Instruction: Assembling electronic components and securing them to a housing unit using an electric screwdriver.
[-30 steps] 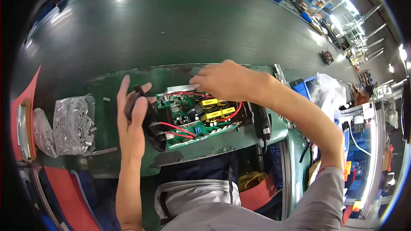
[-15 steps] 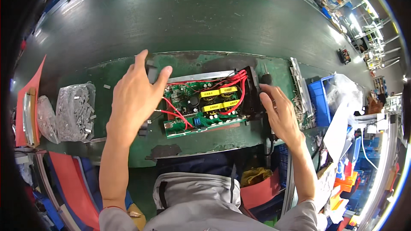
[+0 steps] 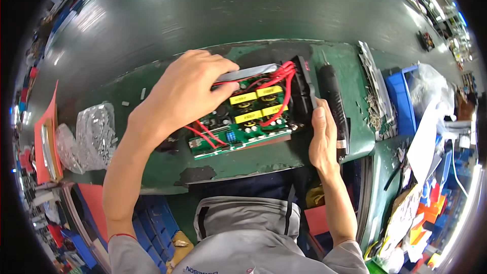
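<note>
A green circuit board (image 3: 207,147) with several yellow-wrapped coils (image 3: 248,116) and red wires (image 3: 290,91) lies on the bench in front of me. Along its far edge runs a grey metal bar (image 3: 253,71); a black end panel (image 3: 303,83) stands at its right end. My left hand (image 3: 185,89) reaches over the board's left part, thumb and fingers closed about the bar's left end. At the panel's near right side, my right hand (image 3: 324,134) grips the panel's edge, its fingertips partly hidden. Just right of the panel lies a black electric screwdriver (image 3: 332,96), its bit pointing away.
Clear plastic bags (image 3: 96,134) of small grey parts lie at the left beside a red folder (image 3: 46,137). On the right are metal strips (image 3: 375,81), loose screws (image 3: 374,114) and a blue bin (image 3: 401,101) beside plastic film. A green surface (image 3: 218,10) stretches beyond the bench.
My left hand has closed from an open pose onto the grey bar. My right hand has come against the black panel. The board assembly has turned slightly, its right end farther away.
</note>
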`<state>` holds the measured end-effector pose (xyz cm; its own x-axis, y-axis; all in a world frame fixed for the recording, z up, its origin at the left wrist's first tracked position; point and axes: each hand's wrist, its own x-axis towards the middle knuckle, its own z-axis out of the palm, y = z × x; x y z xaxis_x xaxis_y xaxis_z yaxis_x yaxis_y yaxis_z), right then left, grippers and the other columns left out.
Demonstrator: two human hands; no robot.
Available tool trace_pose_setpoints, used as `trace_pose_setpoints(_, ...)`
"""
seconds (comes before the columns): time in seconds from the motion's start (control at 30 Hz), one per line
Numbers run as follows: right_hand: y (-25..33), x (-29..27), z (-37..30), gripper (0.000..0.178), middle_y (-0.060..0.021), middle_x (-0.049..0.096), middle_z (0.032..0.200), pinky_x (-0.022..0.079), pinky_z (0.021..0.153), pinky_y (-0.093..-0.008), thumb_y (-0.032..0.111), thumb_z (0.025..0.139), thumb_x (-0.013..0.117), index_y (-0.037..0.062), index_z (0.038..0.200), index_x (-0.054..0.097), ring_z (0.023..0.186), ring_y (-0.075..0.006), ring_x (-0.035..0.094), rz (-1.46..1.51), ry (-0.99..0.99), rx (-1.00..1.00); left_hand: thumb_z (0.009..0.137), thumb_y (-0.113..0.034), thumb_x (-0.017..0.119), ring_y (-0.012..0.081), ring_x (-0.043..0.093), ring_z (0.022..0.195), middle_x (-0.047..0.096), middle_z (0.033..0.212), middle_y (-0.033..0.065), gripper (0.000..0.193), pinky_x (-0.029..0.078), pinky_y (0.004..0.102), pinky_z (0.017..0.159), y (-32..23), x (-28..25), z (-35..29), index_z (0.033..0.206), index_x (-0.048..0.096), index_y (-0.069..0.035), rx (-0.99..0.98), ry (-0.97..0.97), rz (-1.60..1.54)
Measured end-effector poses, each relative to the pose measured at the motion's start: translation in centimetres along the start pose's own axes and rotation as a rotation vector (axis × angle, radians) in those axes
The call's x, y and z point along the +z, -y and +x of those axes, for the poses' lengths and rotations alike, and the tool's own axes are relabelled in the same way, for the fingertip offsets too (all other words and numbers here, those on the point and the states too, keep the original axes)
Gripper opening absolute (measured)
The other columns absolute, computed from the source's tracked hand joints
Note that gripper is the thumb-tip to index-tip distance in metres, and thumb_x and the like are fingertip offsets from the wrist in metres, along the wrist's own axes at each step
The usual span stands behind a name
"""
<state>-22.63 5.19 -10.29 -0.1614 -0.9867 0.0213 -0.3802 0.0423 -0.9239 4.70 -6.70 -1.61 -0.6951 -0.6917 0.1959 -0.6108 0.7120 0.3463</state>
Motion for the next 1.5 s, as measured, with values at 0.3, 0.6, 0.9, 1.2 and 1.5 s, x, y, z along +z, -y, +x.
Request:
trace_pose_setpoints(0.3,-1.5,-0.6,-1.0,0.057,-0.0137,0.06,0.116,0.046,0.095,-0.0346,0.036,0.102,0.062,-0.0042,0.141,0.056,0.106,-0.025,0.06,0.109,-0.001,-0.171,0.098,-0.031,0.073,0.0372,0.06,0.128,0.066,0.134,0.019,0.065,0.046,0.0463,0.11,-3.6,-0.4,-0.8,0.153,0.05,-0.006,-0.133,0.041,-0.159)
trace_pose_setpoints(0.6,-0.6,0.3,-0.4,0.077,-0.0096,0.062,0.108,0.054,0.077,-0.0305,0.023,0.074,0.097,-0.003,0.137,0.061,0.091,-0.0183,0.064,-0.033,-0.066,-0.234,0.077,-0.056,0.087,0.042,0.054,0.131,0.054,0.141,0.0265,0.114,0.043,0.0487,0.114,-4.4,2.1,0.0,0.156,0.035,0.006,-0.101,0.125,-0.056)
trace_pose_setpoints(0.9,-1.0,1.0,-0.7,0.08,-0.0129,0.063,0.115,0.055,0.082,-0.0326,0.024,0.069,0.1,-0.0026,0.135,0.063,0.098,-0.0214,0.065,0.028,-0.202,-0.284,0.075,-0.048,0.09,0.0405,0.052,0.133,0.053,0.143,0.0233,0.116,0.042,0.0482,0.114,-3.8,2.0,1.1,0.163,0.029,-0.004,-0.152,0.226,-0.165)
trace_pose_setpoints(1.2,1.1,0.7,0.0,0.041,-0.0281,0.032,0.166,0.033,0.122,-0.0531,-0.005,0.098,0.056,0.0065,0.134,0.07,0.154,-0.0441,0.033,-0.36,-0.108,-0.467,0.092,-0.033,0.077,0.0439,0.047,0.139,0.049,0.149,0.0245,0.094,0.038,0.0504,0.117,-2.7,2.4,0.6,0.166,0.025,-0.007,-0.142,0.233,-0.291)
trace_pose_setpoints(1.5,3.2,0.3,0.5,0.045,-0.0248,0.034,0.168,0.021,0.128,-0.0544,-0.012,0.09,0.052,0.0087,0.12,0.078,0.159,-0.0465,0.023,-0.294,0.006,-0.463,0.088,-0.048,0.083,0.0451,0.042,0.146,0.044,0.157,0.0249,0.106,0.034,0.0522,0.121,-2.2,2.1,0.6,0.166,0.024,-0.009,-0.173,0.267,-0.367)
